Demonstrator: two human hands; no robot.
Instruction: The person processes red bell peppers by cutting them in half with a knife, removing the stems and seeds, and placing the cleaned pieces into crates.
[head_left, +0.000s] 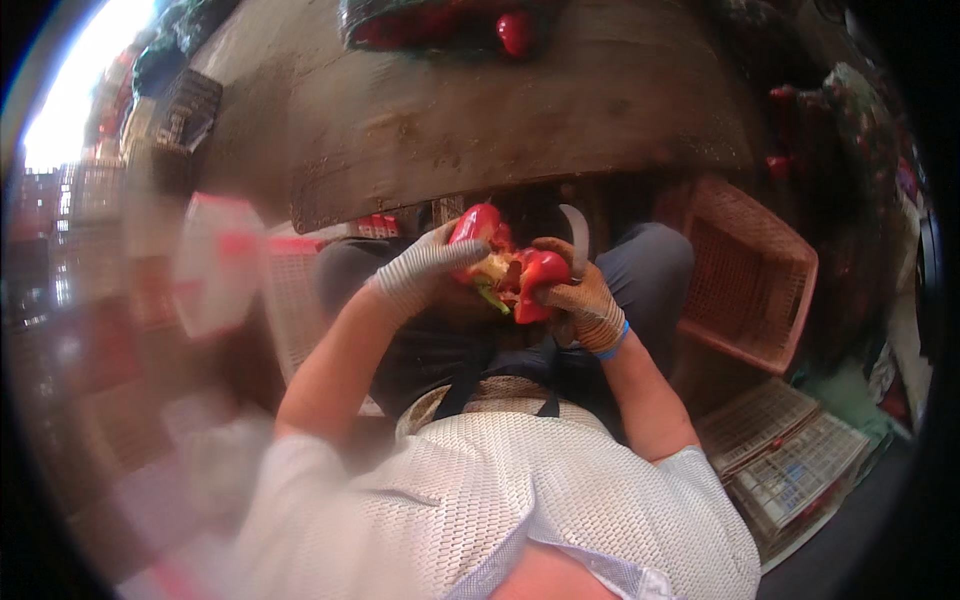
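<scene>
Between my knees, a red bell pepper is split apart, a half in each hand. My left hand (431, 266), in a striped knit glove, grips the left pepper half (478, 225). Pale core and a green stem (493, 300) hang between the two pieces. The right pepper half (541, 281) sits in the fingers of my right hand (589, 300), which wears a stained orange-brown glove. A curved knife blade (577, 232) sticks up beside that hand's fingers; its handle is hidden.
Ahead lies a wide worn board (480, 120), with a red pepper (515, 34) beside a sack at its far side. A reddish plastic crate (750, 277) stands at my right, near a lidded crate (787, 457). A pink-and-white crate (294, 300) is at my left.
</scene>
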